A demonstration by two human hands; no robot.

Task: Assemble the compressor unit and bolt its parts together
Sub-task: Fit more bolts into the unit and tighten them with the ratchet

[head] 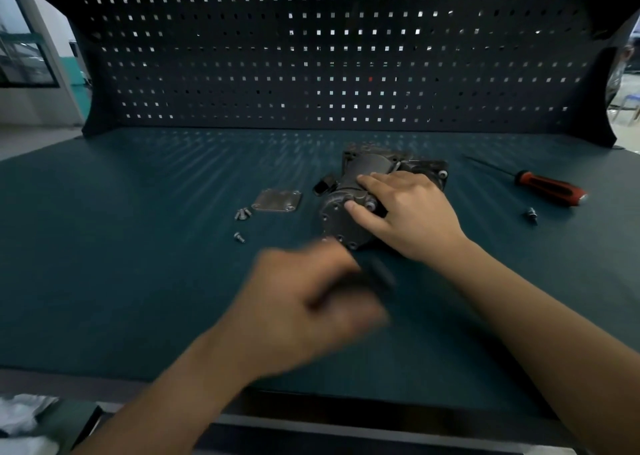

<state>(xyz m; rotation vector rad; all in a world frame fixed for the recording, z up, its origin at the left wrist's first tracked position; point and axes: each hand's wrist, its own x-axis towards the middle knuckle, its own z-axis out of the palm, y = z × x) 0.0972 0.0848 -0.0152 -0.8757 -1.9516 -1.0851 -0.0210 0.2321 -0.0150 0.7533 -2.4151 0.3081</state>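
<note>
- While the cover plate (277, 201) lies loose just left of the compressor (341, 219), assembly looks partway done; the plate is not yet fitted.
- Bolts (242, 213): several lie loose on the bench (138, 246), left of the plate; they probably remain to be driven.
- Compressor: dark grey cast metal, its round near face ringed with holes; it sits right of centre.
- Right hand (408, 212): clasps the compressor from above, thumb on the round face.
- Left hand (311, 298): blurred, nearest; fingers curl round a dark handle (381, 274) just near of the compressor.
- Screwdriver (550, 187): red-handled, far right, untouched; one stray bolt (531, 213) beside it.
</note>
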